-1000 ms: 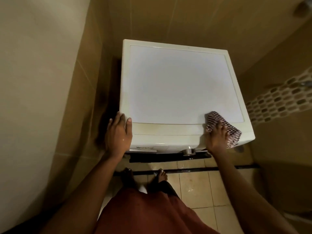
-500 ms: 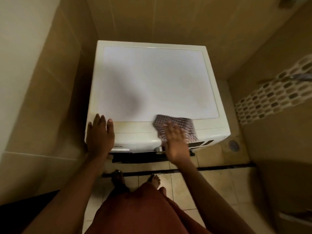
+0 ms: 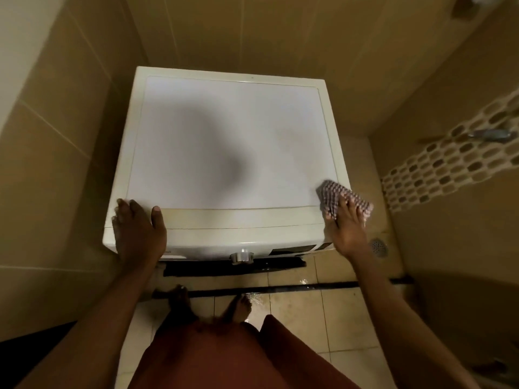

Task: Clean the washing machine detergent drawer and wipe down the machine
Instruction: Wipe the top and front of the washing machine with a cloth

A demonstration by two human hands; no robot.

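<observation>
Right hand (image 3: 346,230), fingers flat, presses cloth (image 3: 335,192) at washing machine (image 3: 238,130) top's 4 o'clock corner; the top spreads toward 10. Left hand (image 3: 139,234) rests, fingers spread

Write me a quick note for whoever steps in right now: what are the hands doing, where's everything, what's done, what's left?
Left hand: flat on the front-left corner of the washing machine, holding nothing.
Right hand: straight fingers press the checked cloth on the front-right corner.
Done: wiping of the top is under way; how much is covered cannot be told.
Left: the rest of the machine; the detergent drawer is out of view, so check it.
</observation>
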